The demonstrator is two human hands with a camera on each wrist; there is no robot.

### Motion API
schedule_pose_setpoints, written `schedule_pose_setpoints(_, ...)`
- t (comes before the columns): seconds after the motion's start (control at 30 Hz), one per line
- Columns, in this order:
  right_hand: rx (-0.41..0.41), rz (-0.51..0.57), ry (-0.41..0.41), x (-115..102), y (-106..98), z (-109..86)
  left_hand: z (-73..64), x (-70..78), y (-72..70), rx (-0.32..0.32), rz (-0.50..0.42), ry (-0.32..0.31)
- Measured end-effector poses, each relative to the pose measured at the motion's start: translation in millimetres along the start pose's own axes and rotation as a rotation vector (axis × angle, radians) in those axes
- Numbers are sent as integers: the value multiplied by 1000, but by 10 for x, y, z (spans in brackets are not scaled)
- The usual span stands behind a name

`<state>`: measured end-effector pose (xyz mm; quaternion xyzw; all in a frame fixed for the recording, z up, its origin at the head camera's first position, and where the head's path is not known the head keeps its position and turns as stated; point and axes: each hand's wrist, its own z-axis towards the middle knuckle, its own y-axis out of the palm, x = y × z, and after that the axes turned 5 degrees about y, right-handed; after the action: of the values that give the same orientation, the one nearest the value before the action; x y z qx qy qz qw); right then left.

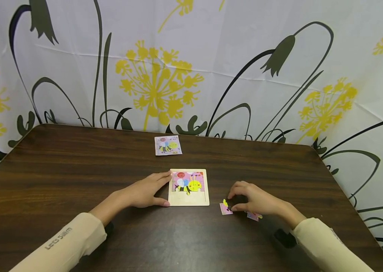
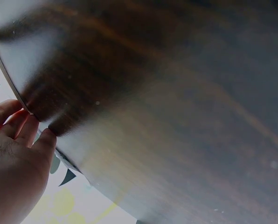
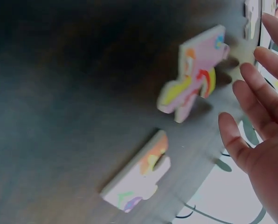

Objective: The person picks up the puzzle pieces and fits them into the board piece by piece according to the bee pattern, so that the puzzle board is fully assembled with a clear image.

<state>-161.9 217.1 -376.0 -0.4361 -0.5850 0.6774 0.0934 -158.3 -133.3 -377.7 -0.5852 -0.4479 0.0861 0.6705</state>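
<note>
Head view: the left hand (image 1: 147, 190), thumb and fingers spread wide, touches the left edge of the puzzle board (image 1: 194, 199); to its right, the right hand (image 1: 256, 198), fingertips apart, hovers by two loose pieces (image 1: 226, 210), seemingly holding neither.

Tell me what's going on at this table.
Someone is busy with a bee puzzle board: the left hand rests against its left edge, and the right hand hovers by loose pieces. The board's upper part is filled; the strip below is mostly bare. A printed sheet lies beyond the board.
</note>
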Motion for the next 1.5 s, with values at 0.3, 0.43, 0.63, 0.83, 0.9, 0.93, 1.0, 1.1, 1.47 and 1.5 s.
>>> schedule_pose_setpoints(0.3, 14, -41, 53, -52, 68, -81, 3, -7, 11, 0, -4, -3)
schedule_pose_setpoints(0.43, 35, -76, 27, -69, 86, -92, 2, -5, 13, 0, -4, -5)
schedule_pose_setpoints(0.63, 78, -101, -19, -51, 119, -95, -1, -6, 10, 3, -3, 0)
schedule_pose_setpoints(0.83, 108, -114, -48, -39, 135, -102, -4, -4, 22, 5, -6, -1)
schedule_pose_setpoints(0.9, 110, -114, -49, -39, 137, -102, -4, -3, 26, 4, -9, -5)
schedule_pose_setpoints(0.93, 109, -111, -45, -42, 136, -103, -4, -2, 26, 4, -9, -4)
schedule_pose_setpoints(1.0, 110, -110, -49, -44, 137, -100, -5, -8, 27, 5, -7, -2)
schedule_pose_setpoints(1.1, 118, -110, -57, -43, 138, -97, -5, -5, 23, 4, -7, -5)
schedule_pose_setpoints(1.47, 133, -110, -95, -21, 150, -85, 1, -5, 23, -1, -4, -7)
schedule_pose_setpoints(1.5, 131, -112, -99, -17, 152, -83, 2, -7, 25, -2, -4, -9)
